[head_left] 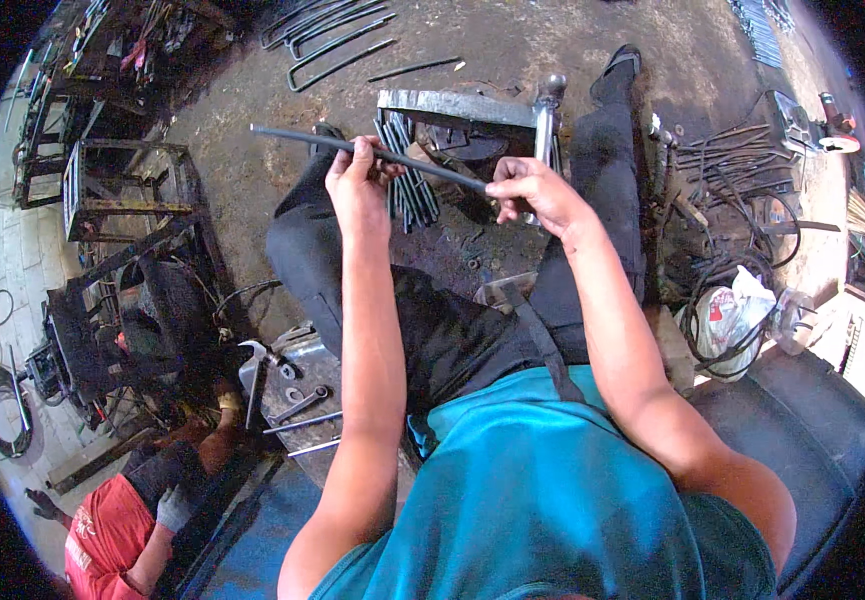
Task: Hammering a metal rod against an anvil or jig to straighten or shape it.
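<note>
A straight dark metal rod [423, 167] is held out in front of me, slanting from its far left end down to the right. My left hand [360, 185] is closed around its middle, thumb on top. Fingers of my right hand [538, 192] pinch the rod's right end. Beneath the rod, between my legs, lies a bundle of similar dark rods [415, 195]. Just beyond them is a thick grey metal slab [458, 106]. At the slab's right end stands a shiny metal bar with a rounded head [550, 100].
U-shaped bent rods [338, 50] lie on the far floor. Left of me, a small bench holds a claw hammer [256, 375] and a wrench [305, 402]. A metal frame [133, 190] stands farther left; a person in red [113, 530] is lower left. Cables [718, 290] and a plastic bag [738, 315] lie right.
</note>
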